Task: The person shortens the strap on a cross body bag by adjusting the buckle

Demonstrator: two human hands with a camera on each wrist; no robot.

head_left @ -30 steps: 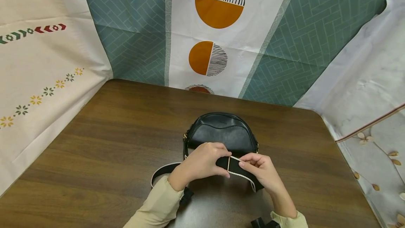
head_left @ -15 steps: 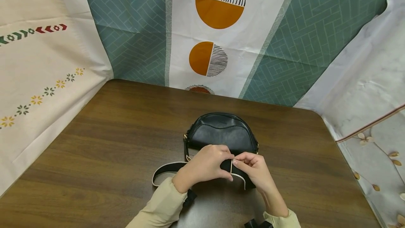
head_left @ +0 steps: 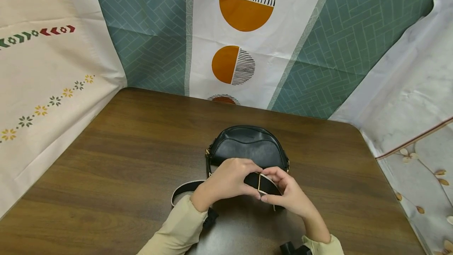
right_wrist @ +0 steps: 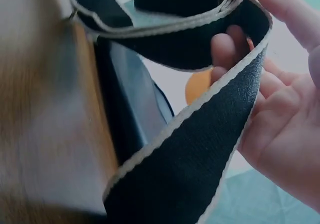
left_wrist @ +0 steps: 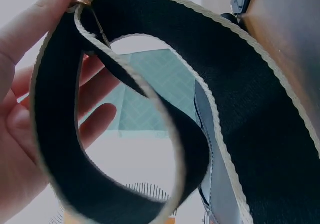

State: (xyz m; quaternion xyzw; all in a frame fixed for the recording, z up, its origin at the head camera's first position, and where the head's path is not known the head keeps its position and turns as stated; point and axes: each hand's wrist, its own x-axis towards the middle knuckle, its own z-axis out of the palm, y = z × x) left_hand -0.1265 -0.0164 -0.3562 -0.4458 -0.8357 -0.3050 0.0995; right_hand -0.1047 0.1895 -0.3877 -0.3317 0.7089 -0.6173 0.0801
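Left hand [head_left: 228, 178]: thumb and fingers curved in a pinch. Right hand [head_left: 289, 191]: likewise, facing it; fingertips close together. Left arm [head_left: 177, 225] and right arm [head_left: 314, 222] converge forward, wrists apart.

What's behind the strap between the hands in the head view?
The black bag, on the table, its upper front visible. The strap, left hand and right hand cover much of its lower edge, so that part can't be seen.

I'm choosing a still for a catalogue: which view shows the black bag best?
The head view: the black bag shows almost whole, its lower edge partly blocked. Left wrist shows only a strip behind the strap; right wrist, a section partly covered by it.
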